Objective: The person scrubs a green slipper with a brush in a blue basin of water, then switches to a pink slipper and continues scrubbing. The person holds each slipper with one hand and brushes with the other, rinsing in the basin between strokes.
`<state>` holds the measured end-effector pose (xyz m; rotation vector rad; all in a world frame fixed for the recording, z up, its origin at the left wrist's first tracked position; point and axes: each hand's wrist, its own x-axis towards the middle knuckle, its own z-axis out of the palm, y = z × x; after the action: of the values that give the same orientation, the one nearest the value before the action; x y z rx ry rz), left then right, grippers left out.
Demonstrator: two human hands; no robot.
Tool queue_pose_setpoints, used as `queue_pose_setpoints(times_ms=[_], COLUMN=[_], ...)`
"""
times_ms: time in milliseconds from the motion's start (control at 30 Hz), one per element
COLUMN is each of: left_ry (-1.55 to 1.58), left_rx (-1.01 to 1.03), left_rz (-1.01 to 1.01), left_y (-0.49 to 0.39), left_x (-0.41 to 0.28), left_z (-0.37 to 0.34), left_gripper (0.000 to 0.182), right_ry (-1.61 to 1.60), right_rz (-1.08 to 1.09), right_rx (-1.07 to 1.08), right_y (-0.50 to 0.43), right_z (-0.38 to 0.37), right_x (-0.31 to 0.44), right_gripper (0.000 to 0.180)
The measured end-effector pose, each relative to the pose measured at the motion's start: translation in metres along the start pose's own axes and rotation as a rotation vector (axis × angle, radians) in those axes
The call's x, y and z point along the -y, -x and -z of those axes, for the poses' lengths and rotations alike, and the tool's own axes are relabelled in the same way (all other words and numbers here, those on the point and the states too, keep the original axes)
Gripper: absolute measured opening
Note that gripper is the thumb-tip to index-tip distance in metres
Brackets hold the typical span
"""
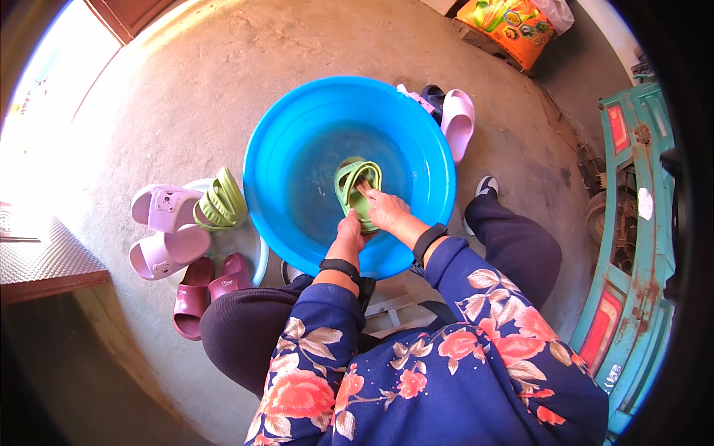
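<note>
A green strappy slide sandal (372, 166) is over the near part of a large blue plastic basin (279, 161). My left hand (351, 229) grips the sandal by its near end. In my right hand (389, 211) is a brush with a wooden handle (363, 186), reaching in under the sandal's straps. The brush's working end is mostly hidden by the straps and my fingers. Water appears to cover the basin's bottom (318, 167).
Left of the basin, another green sandal (222, 202), lilac slides (167, 251) and dark red slides (192, 298) rest around a pale basin (260, 259). Pink slippers (458, 122) stand behind right. A rusty green vehicle tailgate (641, 279) borders the right side; an orange sack (507, 28) is farther back.
</note>
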<state>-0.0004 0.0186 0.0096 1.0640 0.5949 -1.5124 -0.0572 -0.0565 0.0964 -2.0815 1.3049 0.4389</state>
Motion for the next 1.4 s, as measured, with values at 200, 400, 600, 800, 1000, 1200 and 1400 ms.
queue_pose_setpoints(times_ms=[200,400,600,800,1000,1200,1400], left_ry=[0.099,0.024,-0.016,0.037,0.012,0.032,0.034], left_rx=[-0.103,-0.117,-0.123,-0.193,-0.166,-0.078,0.019], left_rz=[-0.017,-0.038,-0.038,-0.014,-0.049,-0.022,-0.116], left_y=[-0.018,-0.019,-0.021,-0.029,-0.026,-0.018,-0.010], left_x=[0.004,0.008,0.006,0.013,0.014,0.006,0.002], left_z=[0.003,0.005,-0.010,0.001,0.004,-0.006,-0.011], left_gripper=[0.038,0.040,0.038,0.041,0.043,0.042,0.041], right_ry=[-0.161,-0.046,-0.034,-0.189,0.002,-0.003,-0.044], right_rz=[0.115,-0.034,-0.129,0.118,-0.046,-0.119,-0.060], right_rx=[0.025,-0.036,-0.070,-0.020,-0.017,-0.043,-0.186], right_y=[0.045,0.039,-0.010,0.036,0.012,-0.007,0.016], right_z=[-0.006,-0.007,-0.005,-0.008,-0.002,0.002,0.002], right_x=[-0.013,-0.011,-0.014,-0.034,-0.019,-0.015,-0.030], right_gripper=[0.041,0.035,0.038,0.039,0.035,0.041,0.037])
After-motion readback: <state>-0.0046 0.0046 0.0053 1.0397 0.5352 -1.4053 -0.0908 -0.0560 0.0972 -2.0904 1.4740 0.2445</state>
